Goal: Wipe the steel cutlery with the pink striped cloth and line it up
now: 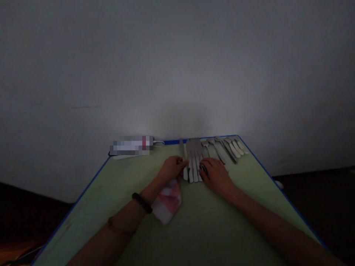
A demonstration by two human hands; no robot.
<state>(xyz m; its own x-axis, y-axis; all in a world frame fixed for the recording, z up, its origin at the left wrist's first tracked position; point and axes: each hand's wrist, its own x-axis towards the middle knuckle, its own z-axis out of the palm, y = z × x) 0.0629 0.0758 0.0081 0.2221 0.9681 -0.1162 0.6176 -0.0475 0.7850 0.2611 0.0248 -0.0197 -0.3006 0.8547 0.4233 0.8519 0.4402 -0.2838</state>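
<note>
On a green table (199,229) lies a row of steel cutlery. Several table knives (193,159) lie side by side at the far middle, with spoons and forks (227,147) to their right. My left hand (172,169) rests at the left side of the knives, fingers curled, with a pink and white checked cloth (168,201) under its palm. My right hand (215,173) lies on the table at the right of the knife handles, fingers bent and touching them. What the fingertips pinch is too dim to make out.
A flat white and red packet (131,146) lies at the table's far left corner against the pale wall. The table has a blue rim (266,171). Dark floor shows on both sides of it.
</note>
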